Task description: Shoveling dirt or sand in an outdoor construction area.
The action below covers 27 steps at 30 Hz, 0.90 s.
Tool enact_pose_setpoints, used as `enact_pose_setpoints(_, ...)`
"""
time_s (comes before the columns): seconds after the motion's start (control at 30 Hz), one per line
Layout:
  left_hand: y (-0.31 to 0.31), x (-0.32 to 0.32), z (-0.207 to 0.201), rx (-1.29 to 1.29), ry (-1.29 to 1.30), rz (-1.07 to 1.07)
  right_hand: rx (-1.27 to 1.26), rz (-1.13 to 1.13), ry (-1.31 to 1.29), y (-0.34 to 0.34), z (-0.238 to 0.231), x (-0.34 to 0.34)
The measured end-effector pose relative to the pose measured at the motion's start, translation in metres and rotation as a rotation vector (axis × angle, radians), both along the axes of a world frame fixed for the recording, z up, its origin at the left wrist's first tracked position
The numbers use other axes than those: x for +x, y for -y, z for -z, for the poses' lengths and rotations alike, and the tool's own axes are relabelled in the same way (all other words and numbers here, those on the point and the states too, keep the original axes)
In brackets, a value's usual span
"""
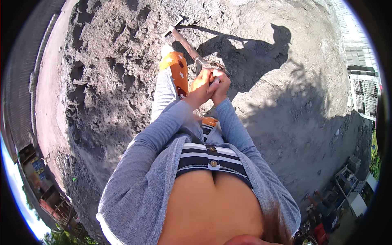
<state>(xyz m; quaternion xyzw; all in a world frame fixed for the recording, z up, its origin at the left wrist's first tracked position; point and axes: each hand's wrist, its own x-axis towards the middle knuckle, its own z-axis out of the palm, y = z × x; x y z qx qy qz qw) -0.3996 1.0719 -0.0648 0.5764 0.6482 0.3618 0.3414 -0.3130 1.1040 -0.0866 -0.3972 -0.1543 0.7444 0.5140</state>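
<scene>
"Tool (187, 45) first: where is it?"

"Out in front of the body, slanting up and to the left from the left hand (199, 90) and the right hand (221, 86), its far end at the rough soil (110, 36)."

"What does it look like?"

"A brown shaft with a pale crosspiece (171, 30) at the far end, and a greyish part just beyond the fingers. Whether the far end is sunk into the ground, I can't tell."

"How do the hands hold it?"

"Both are closed around its near end, pressed together with the fingers curled in. They cover the bit they grip, so its exact shape is hidden."

"And beside the shaft?"

"Just left of it, orange cloth (175, 70) with white stars, over a pale trouser leg (161, 92)."

"What about the arms?"

"Long grey-blue sleeves (153, 134) come up from below and meet at the grip, with a striped, buttoned top (191, 157) between them."

"Anything on the right?"

"A dark shadow (257, 53) of a person lies across smoother ground there. Near the right rim stands a white lattice crate (364, 96), and lower down sits a jumble of things (326, 208), too small to sort out."
</scene>
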Motion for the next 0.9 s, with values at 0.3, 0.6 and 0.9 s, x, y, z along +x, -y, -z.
enact_pose_setpoints(0.3,-0.137,-0.055,0.066,0.09,0.068,-0.004,-0.652,0.378,0.436,0.014,0.152,0.142)
enact_pose_setpoints(0.6,-0.232,-0.203,0.336,-1.066,0.773,-0.755,-0.583,0.563,1.174,-0.027,0.021,0.039)
enact_pose_setpoints(0.9,-0.293,-0.209,0.342,-0.877,0.821,-1.034,-0.786,0.411,1.13,-0.038,-0.035,0.016)
